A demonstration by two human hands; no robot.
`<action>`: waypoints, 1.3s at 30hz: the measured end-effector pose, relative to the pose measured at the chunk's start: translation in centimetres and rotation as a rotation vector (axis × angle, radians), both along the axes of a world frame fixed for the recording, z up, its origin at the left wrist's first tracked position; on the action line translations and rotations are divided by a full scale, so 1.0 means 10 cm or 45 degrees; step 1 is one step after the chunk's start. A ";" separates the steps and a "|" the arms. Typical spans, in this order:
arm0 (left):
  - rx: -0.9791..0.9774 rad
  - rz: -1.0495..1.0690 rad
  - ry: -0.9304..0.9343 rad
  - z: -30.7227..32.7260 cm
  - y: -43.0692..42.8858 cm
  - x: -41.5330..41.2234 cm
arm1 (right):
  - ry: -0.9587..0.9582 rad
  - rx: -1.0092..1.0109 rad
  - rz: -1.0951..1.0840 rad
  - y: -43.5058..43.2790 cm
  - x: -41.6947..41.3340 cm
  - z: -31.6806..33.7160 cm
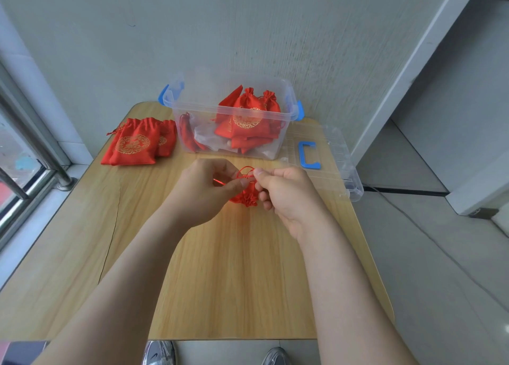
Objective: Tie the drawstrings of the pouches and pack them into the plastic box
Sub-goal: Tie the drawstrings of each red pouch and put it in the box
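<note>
A red pouch (247, 198) with a gathered mouth hangs between my hands above the middle of the wooden table (220, 268). My left hand (205, 191) and my right hand (286, 193) each pinch part of its thin red drawstring (245, 171), which forms a small loop above the pouch. A clear plastic box (192, 108) with blue latches stands at the back of the table with several red pouches (248, 119) inside. A small stack of flat red pouches (137, 142) with gold emblems lies left of the box.
The box's clear lid (333, 158) with a blue handle lies to the right of the box, overhanging the table's right edge. A wall is right behind the box. A window rail runs along the left. My shoes show below the table's near edge.
</note>
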State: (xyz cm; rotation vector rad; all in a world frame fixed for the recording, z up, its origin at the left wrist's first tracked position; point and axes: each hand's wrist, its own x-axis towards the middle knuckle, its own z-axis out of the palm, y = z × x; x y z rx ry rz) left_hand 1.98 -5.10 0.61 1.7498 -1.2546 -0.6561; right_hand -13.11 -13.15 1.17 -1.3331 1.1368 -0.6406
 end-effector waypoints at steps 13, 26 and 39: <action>0.187 0.239 0.146 0.01 0.00 0.01 | 0.200 -0.216 -0.111 0.03 -0.07 -0.03; 0.602 0.494 -0.240 -0.09 0.05 0.12 | 1.130 -0.394 0.061 0.10 -0.12 0.03; 0.618 0.512 -0.682 -0.26 0.08 0.17 | 1.239 -0.564 0.164 0.10 -0.10 -0.09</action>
